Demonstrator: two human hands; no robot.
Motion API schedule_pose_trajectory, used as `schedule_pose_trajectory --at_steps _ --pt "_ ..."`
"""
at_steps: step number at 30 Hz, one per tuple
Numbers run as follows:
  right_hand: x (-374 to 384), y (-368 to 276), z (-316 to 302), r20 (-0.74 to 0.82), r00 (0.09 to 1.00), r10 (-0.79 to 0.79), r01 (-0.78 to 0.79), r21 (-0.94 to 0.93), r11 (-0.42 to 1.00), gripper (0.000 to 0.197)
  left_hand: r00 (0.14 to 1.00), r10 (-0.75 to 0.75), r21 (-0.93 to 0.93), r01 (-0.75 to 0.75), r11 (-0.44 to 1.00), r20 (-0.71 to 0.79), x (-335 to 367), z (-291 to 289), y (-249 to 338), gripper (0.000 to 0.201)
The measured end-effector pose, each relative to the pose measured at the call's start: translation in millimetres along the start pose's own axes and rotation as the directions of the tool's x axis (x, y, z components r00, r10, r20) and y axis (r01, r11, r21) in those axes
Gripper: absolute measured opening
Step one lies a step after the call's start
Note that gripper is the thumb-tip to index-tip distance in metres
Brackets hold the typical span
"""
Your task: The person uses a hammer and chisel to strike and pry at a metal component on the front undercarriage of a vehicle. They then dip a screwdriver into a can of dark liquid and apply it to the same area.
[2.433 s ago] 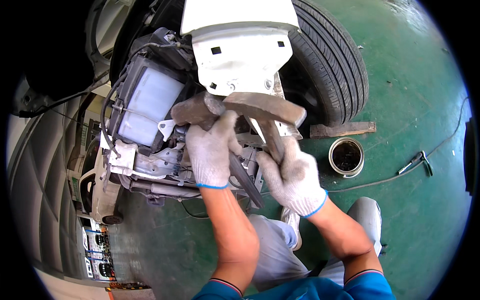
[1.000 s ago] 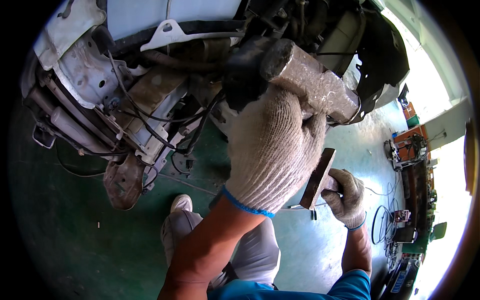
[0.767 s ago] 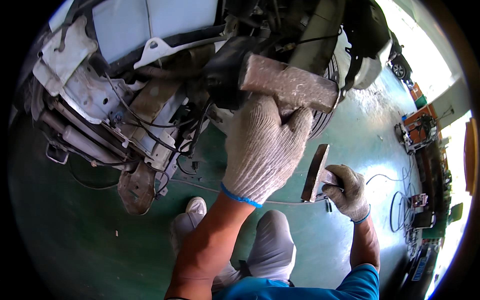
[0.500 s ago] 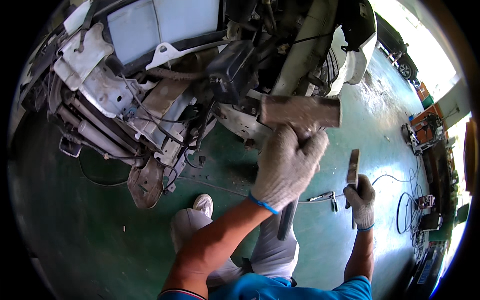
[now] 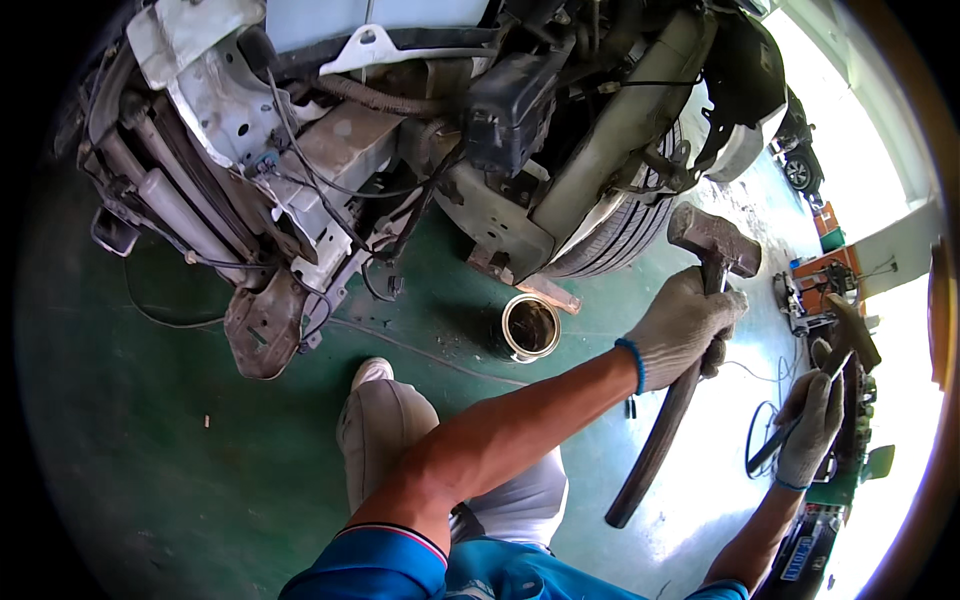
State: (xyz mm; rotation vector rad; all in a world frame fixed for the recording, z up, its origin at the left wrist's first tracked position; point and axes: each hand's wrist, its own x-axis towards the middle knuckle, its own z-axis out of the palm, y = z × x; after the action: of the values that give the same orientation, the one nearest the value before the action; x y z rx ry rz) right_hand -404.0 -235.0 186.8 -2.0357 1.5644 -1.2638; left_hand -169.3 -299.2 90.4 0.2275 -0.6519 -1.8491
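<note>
A heavy sledgehammer with a rusty block head point(image 5: 714, 240) and a dark wooden handle point(image 5: 655, 445) is in my left hand point(image 5: 685, 330), which wears a white knitted glove. The fingers wrap the handle just below the head, and the handle slants down toward my legs. Farther right, my gloved right hand point(image 5: 812, 425) is closed round the handle of a second hammer point(image 5: 853, 330), whose narrow brownish head stands above the fist. Both tools are held in the air, apart from the partly dismantled car front point(image 5: 340, 150).
An open metal can point(image 5: 530, 328) stands on the green floor beside a wooden block point(image 5: 550, 293) near the car's tyre point(image 5: 620, 235). A black box point(image 5: 510, 115) hangs at the car front. Cables point(image 5: 765, 435), a workbench point(image 5: 850, 440) and another car point(image 5: 797, 150) lie to the right.
My left hand has carried the sledgehammer right, away from the car front. My right hand has moved right with its hammer. The view has shifted, showing the can and tyre.
</note>
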Motion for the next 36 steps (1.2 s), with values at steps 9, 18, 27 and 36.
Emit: schedule_pose_trajectory --at_steps 9,18,27,36 --pt "43 -112 8 0.076 0.994 -0.074 0.094 -0.305 0.948 0.033 0.985 0.173 -0.010 -0.173 0.985 0.001 9 10 24 0.017" --pt "86 -185 76 0.501 0.860 -0.095 0.442 -0.640 0.629 0.027 0.989 0.146 -0.153 -0.150 0.977 -0.038 15 23 16 0.017" --pt "118 -207 134 0.680 0.708 -0.188 0.685 -0.597 0.419 0.026 0.987 0.150 -0.163 -0.158 0.974 -0.063 13 25 17 0.020" --pt "127 -221 131 0.782 0.623 -0.019 0.780 -0.620 0.085 0.038 0.986 0.149 -0.134 -0.158 0.978 -0.072 16 26 16 0.020"
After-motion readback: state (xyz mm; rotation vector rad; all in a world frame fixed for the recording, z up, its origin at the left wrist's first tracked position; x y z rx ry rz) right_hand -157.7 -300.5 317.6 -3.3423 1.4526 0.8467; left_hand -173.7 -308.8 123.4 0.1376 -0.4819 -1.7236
